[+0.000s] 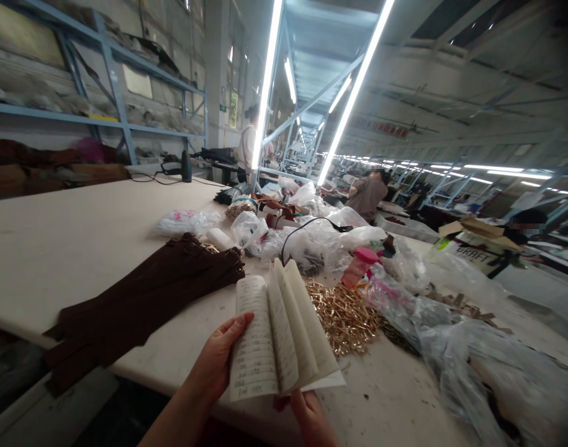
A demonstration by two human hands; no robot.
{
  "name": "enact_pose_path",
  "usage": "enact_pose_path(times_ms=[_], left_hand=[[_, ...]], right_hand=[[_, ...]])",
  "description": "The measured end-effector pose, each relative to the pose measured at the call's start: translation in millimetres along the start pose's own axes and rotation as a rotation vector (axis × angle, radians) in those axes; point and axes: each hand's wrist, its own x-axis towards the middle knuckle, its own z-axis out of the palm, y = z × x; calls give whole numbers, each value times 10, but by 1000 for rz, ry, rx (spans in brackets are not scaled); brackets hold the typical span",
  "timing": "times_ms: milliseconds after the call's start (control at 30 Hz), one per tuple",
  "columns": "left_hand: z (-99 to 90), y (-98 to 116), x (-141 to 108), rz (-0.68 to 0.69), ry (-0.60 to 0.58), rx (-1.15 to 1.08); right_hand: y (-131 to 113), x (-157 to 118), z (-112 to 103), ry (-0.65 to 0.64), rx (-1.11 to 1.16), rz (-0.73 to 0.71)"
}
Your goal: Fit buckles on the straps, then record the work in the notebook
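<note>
The left hand point(217, 360) is clamped on the open handwritten notebook point(269, 332), thumb across the left-hand pages, fingers behind them; the right hand point(311, 419) sits at the notebook's lower edge, its fingers mostly hidden, so whether it closes on the paper cannot be told; the notebook is held up just above the table, pages fanned, with a loose white sheet under its lower edge; with the notebook as centre, a heap of small gold metal fittings point(342, 316) lies just beside it at 2 o'clock; a stack of dark brown cloth pieces point(139, 310) lies at 9 o'clock on the white-topped work table point(79, 248); a pink-capped plastic bottle point(360, 267) stands at 1 o'clock among clear plastic bags point(311, 248), with a black cable point(306, 226) draped over them; a large clear plastic bag point(474, 372) lies at 4 o'clock; far off at 12 o'clock, a co-worker in a white top point(247, 149) stands by blue metal shelving point(102, 81); another co-worker in a brown top point(367, 195) is at 1 o'clock.
</note>
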Motion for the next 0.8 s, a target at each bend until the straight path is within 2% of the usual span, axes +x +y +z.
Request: enact_pose_path(times_ms=[167,333,433,567,633,800], left_hand=[[-26,-11,3,13,8,-24],[-44,-59,16,18,21,-19],[-32,-92,13,11,17,-18],[-17,-118,-4,9,27,-18],[-20,-127,-9,9,36,-2],[-33,-154,-26,4,27,40]], right_hand=[[31,-9,-51,178,-93,-45],[4,16,-43,297,-22,-46],[-54,45,-25,272,94,49],[-126,80,-26,142,200,162],[-145,88,-38,111,202,170],[-136,50,-83,129,181,139]])
